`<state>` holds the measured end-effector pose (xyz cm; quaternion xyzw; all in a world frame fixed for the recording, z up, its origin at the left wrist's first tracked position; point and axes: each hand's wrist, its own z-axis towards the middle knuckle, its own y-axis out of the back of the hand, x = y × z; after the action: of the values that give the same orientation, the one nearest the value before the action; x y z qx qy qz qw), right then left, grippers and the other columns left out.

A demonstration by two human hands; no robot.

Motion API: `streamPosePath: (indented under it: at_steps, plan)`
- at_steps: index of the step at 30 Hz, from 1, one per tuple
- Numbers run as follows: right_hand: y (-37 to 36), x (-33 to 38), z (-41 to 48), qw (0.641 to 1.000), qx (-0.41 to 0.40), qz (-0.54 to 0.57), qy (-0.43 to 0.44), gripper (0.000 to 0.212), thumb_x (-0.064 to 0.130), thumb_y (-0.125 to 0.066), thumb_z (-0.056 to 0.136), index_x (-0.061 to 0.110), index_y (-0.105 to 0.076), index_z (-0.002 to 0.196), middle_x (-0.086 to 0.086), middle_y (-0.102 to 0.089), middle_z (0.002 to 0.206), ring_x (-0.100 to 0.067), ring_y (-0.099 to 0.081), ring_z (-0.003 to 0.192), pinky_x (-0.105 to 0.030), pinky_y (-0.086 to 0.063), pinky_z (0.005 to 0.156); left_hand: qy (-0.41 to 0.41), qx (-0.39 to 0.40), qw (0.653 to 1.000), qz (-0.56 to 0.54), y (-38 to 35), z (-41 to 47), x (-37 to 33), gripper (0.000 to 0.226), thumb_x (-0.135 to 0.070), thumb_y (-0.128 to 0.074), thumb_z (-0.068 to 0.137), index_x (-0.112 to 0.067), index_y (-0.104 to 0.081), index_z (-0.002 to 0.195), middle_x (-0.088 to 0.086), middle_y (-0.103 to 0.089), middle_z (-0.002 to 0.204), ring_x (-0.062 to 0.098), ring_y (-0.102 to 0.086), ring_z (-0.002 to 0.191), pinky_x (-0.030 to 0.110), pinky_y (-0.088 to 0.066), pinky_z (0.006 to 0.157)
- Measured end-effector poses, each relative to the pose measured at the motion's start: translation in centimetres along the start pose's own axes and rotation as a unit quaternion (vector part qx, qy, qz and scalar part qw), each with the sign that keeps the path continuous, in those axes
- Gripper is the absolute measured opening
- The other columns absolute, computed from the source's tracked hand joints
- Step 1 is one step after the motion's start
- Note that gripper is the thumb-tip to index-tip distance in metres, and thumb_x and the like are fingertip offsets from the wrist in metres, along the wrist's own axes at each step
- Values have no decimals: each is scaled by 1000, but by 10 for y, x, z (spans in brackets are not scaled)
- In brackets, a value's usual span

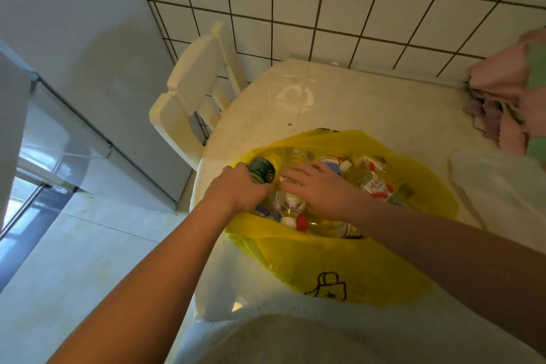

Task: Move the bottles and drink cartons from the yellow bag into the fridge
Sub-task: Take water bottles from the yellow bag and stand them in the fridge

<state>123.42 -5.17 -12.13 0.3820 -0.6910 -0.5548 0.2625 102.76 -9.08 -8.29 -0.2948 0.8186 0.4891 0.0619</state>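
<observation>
Clasped round a dark bottle (262, 170) with a black-and-green label, a person's left hand (236, 188) reaches into the mouth of the yellow bag (325, 260), which sits open on a pale table (354, 103). The curled fingers themselves are out of sight behind the back of the hand. Just right of that grip, the right hand (320, 188) lies with fingers fairly straight over a clear bottle (291, 201), grasping nothing that can be seen. More drinks are packed close around the grip: a red cap (302, 222) shows nearer the camera, and a bottle with a red-and-white label (378, 186) lies further right. Judging by how full the bag is, the job looks to be at an early stage, with the dark bottle not yet lifted clear and everything else waiting its turn. Well to the left of the grip, across a strip of floor (74, 245), stands the grey fridge (94, 47). Whether its door is open is hard to make out at the frame's edge. Its shelves are not in view, so nothing can be said of what it already holds. No drink carton can be picked out for certain among the jumble. Beyond the grip a white chair (192, 91) stands against the table, and far to the right a pink-and-green cloth (514, 91) is cut off by the frame.
</observation>
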Motion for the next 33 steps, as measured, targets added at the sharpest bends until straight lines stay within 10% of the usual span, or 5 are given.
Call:
streamPosePath:
  at_steps: [11, 17, 23, 27, 33]
  plan:
    - [-2, 1, 1, 996, -91, -4, 24, 71, 31, -83, 59, 22, -58, 125, -5, -56, 137, -30, -54, 123, -47, -46, 93, 7, 34, 995, -91, 14, 14, 13, 51, -44, -75, 74, -8, -63, 108, 10, -65, 99, 23, -63, 87, 41, -58, 78]
    - [13, -4, -13, 951, -222, 199, -81, 79, 42, -79, 63, 23, -49, 134, 2, -62, 128, -22, -60, 114, -44, -48, 94, 34, 69, 955, -286, 30, -5, 29, 73, -52, -77, 42, -8, -69, 100, 14, -70, 102, 31, -69, 92, 52, -60, 80]
    - [31, 11, -44, 804, -336, 441, -216, 65, 25, -88, 65, 29, -52, 119, 21, -60, 107, 3, -60, 97, -15, -53, 75, -1, 89, 887, -454, 26, -37, 45, 61, -42, -80, 49, -10, -74, 100, 16, -73, 102, 33, -70, 98, 46, -56, 88]
    - [59, 28, -72, 636, -414, 591, -273, 38, 29, -81, 74, 13, -63, 104, -3, -71, 85, -11, -71, 72, -27, -57, 57, -39, 58, 841, -536, 17, -61, 48, 46, -37, -73, 64, -10, -73, 102, 16, -74, 100, 33, -70, 93, 40, -55, 78]
    - [79, 44, -105, 391, -445, 757, -275, 31, 38, -62, 90, 11, -63, 106, -10, -62, 88, -19, -62, 78, -38, -52, 70, -108, 1, 807, -580, 4, -102, 43, 61, -49, -71, 58, -11, -69, 105, 6, -73, 88, 20, -69, 79, 33, -51, 69]
